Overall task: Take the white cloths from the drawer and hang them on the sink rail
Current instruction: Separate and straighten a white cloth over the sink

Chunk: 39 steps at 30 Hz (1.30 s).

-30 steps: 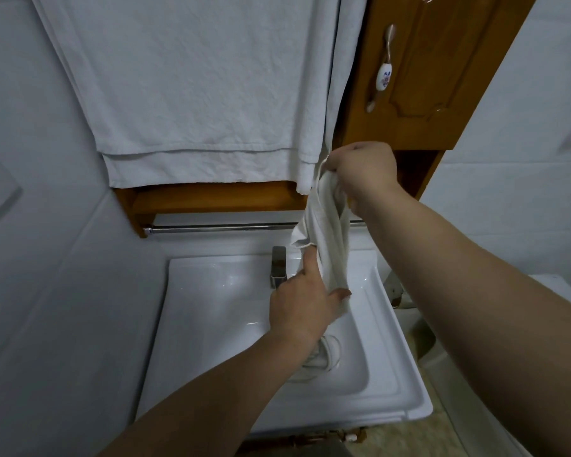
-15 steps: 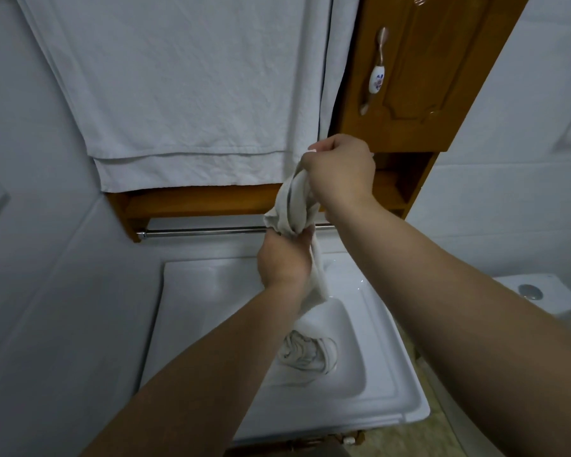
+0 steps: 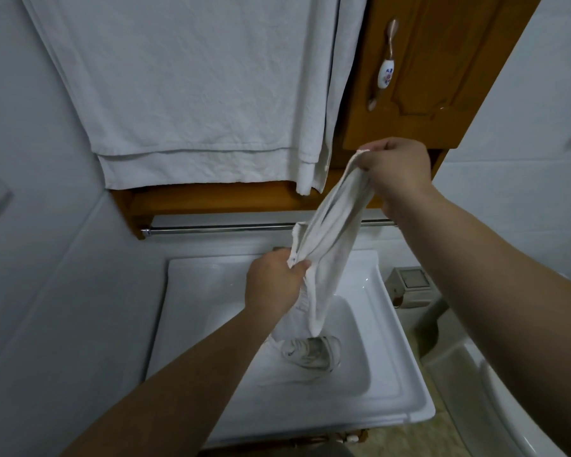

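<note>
A white cloth (image 3: 333,232) stretches at a slant between my hands above the sink. My right hand (image 3: 398,169) pinches its upper corner in front of the wooden cabinet. My left hand (image 3: 276,280) grips its lower left edge over the basin. The cloth's tail hangs down toward the drain. The metal sink rail (image 3: 218,228) runs behind the cloth, bare to the left and partly hidden by the cloth. Another crumpled white cloth (image 3: 310,354) lies in the bottom of the white sink (image 3: 393,384).
Large white towels (image 3: 192,94) hang on the wall above the rail. A wooden cabinet door (image 3: 442,67) with a porcelain handle is at upper right. A wooden shelf (image 3: 211,199) sits above the rail. A white toilet (image 3: 508,407) stands to the right.
My hands have pulled apart, the right one up and to the right, the left one down and left, so the bunched cloth is now stretched out between them.
</note>
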Tool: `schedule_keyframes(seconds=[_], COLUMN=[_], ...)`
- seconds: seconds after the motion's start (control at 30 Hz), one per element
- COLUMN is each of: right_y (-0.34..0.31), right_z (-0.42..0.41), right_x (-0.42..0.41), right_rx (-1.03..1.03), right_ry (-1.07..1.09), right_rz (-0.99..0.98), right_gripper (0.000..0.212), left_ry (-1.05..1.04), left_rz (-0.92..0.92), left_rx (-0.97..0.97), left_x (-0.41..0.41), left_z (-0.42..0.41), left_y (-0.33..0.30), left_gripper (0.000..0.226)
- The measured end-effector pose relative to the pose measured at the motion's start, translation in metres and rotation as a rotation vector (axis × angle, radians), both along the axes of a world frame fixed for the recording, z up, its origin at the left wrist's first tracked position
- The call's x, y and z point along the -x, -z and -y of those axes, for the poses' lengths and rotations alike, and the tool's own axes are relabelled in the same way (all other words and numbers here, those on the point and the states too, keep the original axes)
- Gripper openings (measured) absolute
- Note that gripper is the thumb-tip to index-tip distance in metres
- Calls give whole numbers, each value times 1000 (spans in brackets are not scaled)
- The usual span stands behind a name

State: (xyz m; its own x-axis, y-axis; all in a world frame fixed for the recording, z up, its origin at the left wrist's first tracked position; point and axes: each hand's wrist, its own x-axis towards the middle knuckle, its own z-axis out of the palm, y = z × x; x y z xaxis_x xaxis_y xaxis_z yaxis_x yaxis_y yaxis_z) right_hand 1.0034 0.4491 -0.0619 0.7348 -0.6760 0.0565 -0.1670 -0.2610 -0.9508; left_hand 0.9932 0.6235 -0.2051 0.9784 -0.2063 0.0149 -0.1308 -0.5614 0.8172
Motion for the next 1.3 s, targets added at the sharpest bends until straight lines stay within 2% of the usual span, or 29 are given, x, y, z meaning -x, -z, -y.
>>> schedule_keyframes(seconds=[0.1, 0.23, 0.6, 0.83, 1.0, 1.17, 1.3], right_y=[0, 2, 14, 7, 5, 11, 23], right_z=[11, 25, 40, 26, 9, 6, 6], right_x=[5, 14, 34, 35, 34, 31, 32], right_rx=[5, 13, 110, 249, 335, 345, 323], right_ry=[-23, -67, -208, -268, -302, -301, -359], right_rz=[-6, -18, -60, -7, 20, -43, -150], right_gripper=[15, 12, 10, 10, 10, 10, 21], left_ry=[87, 140, 60, -58, -86, -26, 66], left_rz=[21, 59, 163, 78, 101, 208, 255], left_rx=[20, -45, -203, -274, -301, -371, -420], left_x=[3, 4, -17, -25, -28, -23, -21], left_z=[-6, -15, -38, -41, -41, -43, -40], left_y=[1, 1, 1, -1, 5, 11, 10], left_gripper=[32, 43, 11, 22, 27, 39, 39])
